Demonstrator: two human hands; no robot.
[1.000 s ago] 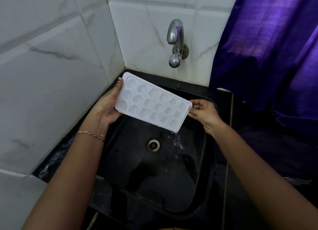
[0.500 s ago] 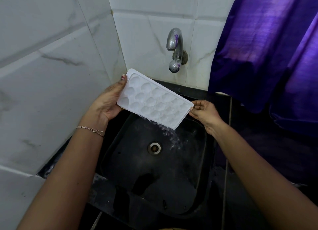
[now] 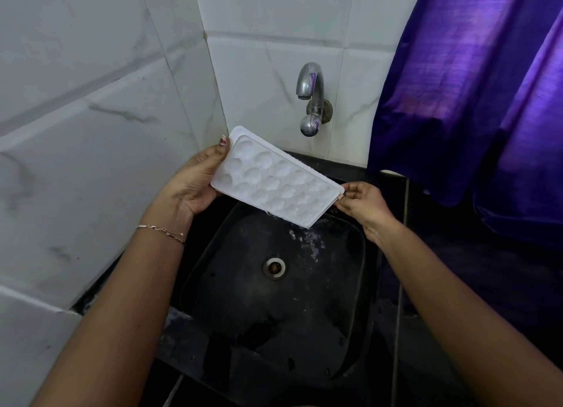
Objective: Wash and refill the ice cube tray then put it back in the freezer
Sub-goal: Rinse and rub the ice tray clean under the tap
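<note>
Water (image 3: 305, 239) runs off the low corner of a white ice cube tray (image 3: 275, 182) held tilted over a black sink (image 3: 213, 287), the tray spanning the gap between the person's two grips. The left grip (image 3: 195, 182) clasps the raised short end, thumb laid against the rim and fingers out of sight beneath. The right grip (image 3: 364, 204) pinches the lowered short end by its edge with the fingertips. The tap (image 3: 310, 96) on the tiled wall (image 3: 91, 132), above and beyond both grips, shows no stream, and the drain (image 3: 274, 266) lies below and between them. The tray looks to be thin moulded plastic: light when drained, probably a little flexible along its length, and slick while wet. On that reading, the short ends or the flat rim are the safest places to take hold, one grip at each end. Once refilled it would likely be heavier and prone to slop, so level support at both ends would suit the carry to the freezer, which is not in view.
</note>
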